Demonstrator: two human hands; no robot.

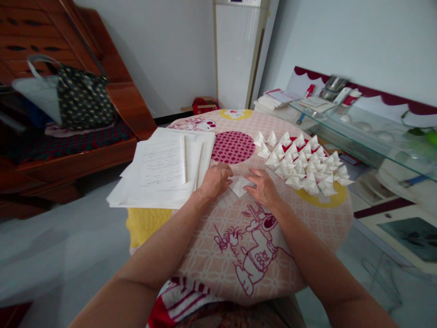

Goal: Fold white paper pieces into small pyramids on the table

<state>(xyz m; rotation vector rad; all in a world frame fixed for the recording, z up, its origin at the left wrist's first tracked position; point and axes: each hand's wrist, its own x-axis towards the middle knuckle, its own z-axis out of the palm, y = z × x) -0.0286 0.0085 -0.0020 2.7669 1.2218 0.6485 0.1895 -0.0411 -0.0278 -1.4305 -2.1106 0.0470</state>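
Note:
A small sheet of folded white paper [239, 187] lies on the cloth-covered round table in front of me, its near corner pointing towards me. My left hand [215, 181] has its fingers bent and closed on the paper's left edge. On the opposite edge, my right hand [262, 187] grips the paper between thumb and fingers. To the right stand several folded white paper pieces [302, 159] with pointed tips, set close together in rows. Left of my hands is a pile of white paper sheets [160, 168], the upper ones bearing faint writing.
The pink patterned tablecloth [211, 246] carries cartoon figures. A wooden bench [119, 105] with a dark patterned bag [83, 98] stands at the left. On the right, a glass shelf [362, 132] holds cups and small items beside a paper stack [275, 98]. A tall white cabinet [237, 54] stands behind.

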